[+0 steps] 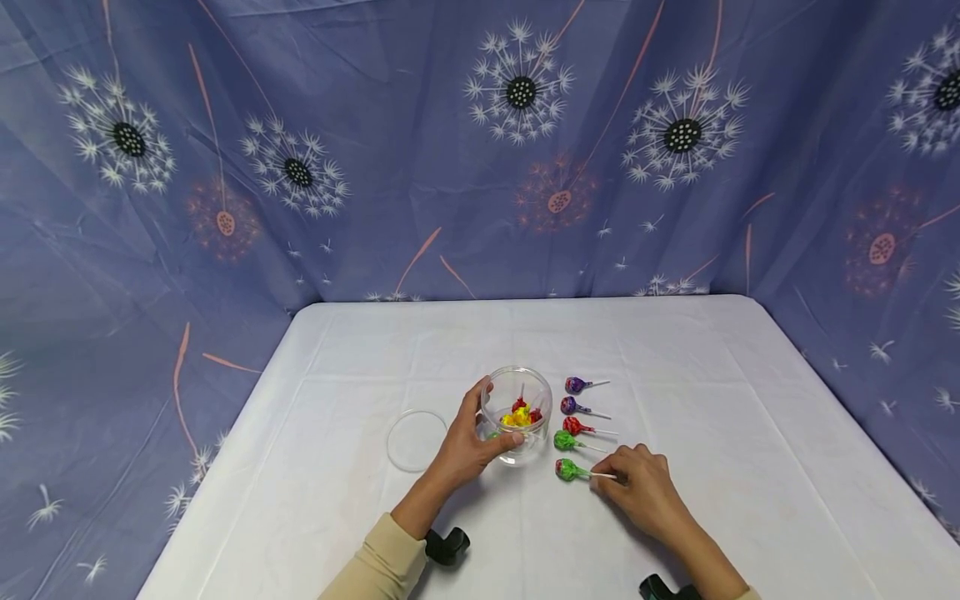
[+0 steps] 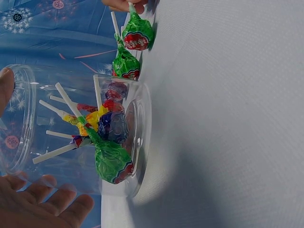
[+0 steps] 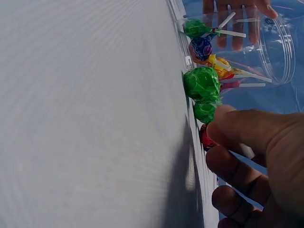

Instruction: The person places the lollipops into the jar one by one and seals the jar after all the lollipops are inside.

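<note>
My left hand [image 1: 467, 450] grips a clear plastic jar [image 1: 547, 408], thumb on the near side and fingers round the far left. The jar stands on the table, its mouth uncovered. Inside, in the left wrist view, are several lollipops, among them a green lollipop [image 2: 113, 161] and a dark blue one [image 2: 113, 127]. To the jar's right lies a column of lollipops: two purple [image 1: 572, 406], one red [image 1: 573, 426], two green. With thumb and fingers, my right hand [image 1: 641, 492] pinches the stick of the nearest green lollipop [image 1: 567, 470], whose head lies low at the table.
A clear round lid [image 1: 388, 439] lies on the white tablecloth [image 1: 360, 358] left of the jar. Blue dandelion-print cloth [image 1: 420, 167] hangs behind and beside the table. Black devices [image 1: 447, 547] sit by both wrists.
</note>
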Demonstrator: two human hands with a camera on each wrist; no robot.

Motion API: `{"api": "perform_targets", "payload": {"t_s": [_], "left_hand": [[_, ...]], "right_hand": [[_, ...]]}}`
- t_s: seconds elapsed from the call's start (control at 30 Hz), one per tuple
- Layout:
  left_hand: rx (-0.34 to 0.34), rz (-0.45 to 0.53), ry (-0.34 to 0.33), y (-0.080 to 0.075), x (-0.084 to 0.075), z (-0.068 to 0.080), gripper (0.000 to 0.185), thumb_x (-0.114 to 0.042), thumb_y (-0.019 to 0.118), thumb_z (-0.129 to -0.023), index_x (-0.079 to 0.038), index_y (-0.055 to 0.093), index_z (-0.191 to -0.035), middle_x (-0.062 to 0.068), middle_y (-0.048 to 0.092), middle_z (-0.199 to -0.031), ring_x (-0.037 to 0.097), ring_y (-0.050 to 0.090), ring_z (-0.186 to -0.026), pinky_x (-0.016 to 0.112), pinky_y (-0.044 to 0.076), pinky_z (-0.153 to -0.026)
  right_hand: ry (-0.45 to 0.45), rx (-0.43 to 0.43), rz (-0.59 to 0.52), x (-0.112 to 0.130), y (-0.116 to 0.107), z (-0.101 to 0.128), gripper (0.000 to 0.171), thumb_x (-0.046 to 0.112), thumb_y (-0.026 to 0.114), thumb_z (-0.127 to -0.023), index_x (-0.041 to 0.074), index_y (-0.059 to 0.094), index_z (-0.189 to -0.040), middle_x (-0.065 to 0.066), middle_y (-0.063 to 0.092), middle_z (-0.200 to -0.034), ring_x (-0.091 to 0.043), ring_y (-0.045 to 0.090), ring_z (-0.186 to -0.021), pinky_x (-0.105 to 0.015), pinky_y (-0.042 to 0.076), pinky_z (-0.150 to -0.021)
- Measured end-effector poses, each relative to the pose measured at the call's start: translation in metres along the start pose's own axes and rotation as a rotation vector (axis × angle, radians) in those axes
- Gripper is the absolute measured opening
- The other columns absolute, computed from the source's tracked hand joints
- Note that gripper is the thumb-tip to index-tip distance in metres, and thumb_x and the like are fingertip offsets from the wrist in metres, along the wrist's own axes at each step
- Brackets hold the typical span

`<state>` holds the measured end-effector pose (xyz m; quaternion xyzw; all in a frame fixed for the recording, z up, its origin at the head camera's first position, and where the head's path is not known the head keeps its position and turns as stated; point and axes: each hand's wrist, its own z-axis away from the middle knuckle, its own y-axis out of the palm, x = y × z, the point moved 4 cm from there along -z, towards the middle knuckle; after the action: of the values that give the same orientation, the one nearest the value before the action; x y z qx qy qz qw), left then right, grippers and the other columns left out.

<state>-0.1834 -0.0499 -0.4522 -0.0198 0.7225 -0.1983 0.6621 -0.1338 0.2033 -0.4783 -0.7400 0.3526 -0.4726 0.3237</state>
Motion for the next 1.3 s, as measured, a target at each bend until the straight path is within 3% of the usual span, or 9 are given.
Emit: {"api": "perform_targets", "payload": {"t_s": [0.33,0.67,0.93,1.3], "left_hand": [[0.004,0.005,0.003,0.000,-0.003,0.001,0.091,-0.027,0.075,-0.081,-0.019,0.017,-0.151,0.009,0.026,-0.155,0.032,0.028,-0.142,0.055,0.024,-0.115],[0.013,0.020,-0.018,-0.007,-0.042,0.016,0.086,-0.019,0.073,-0.082,-0.005,0.020,-0.149,0.018,0.028,-0.153,0.037,0.029,-0.140,0.056,0.023,-0.115],[0.011,0.030,0.007,-0.007,-0.042,0.016,0.088,-0.018,0.074,-0.082,-0.004,0.019,-0.149,0.020,0.027,-0.153,0.038,0.028,-0.140,0.057,0.022,-0.115],[0.018,0.007,0.002,-0.007,-0.040,0.015,0.088,-0.020,0.073,-0.082,-0.006,0.018,-0.149,0.019,0.027,-0.153,0.038,0.029,-0.140,0.055,0.024,-0.115]], "right_hand": [[0.029,-0.010,-0.051,0.005,-0.004,-0.002,0.017,0.016,0.080,-0.071,0.029,0.070,-0.073,0.023,0.056,-0.071,0.002,0.039,-0.070,-0.028,0.026,-0.070],[-0.033,-0.067,-0.082,0.015,-0.019,-0.007,0.016,0.014,0.079,-0.073,0.028,0.071,-0.075,0.023,0.056,-0.071,-0.001,0.042,-0.070,-0.026,0.025,-0.070],[-0.121,-0.118,-0.088,0.028,-0.040,-0.023,0.015,0.012,0.079,-0.073,0.025,0.072,-0.077,0.020,0.057,-0.071,-0.001,0.039,-0.068,-0.027,0.024,-0.069],[-0.152,-0.133,-0.084,0.038,-0.068,-0.055,0.009,0.012,0.076,-0.077,0.020,0.072,-0.079,0.012,0.059,-0.071,-0.002,0.035,-0.068,-0.032,0.025,-0.072]]}}
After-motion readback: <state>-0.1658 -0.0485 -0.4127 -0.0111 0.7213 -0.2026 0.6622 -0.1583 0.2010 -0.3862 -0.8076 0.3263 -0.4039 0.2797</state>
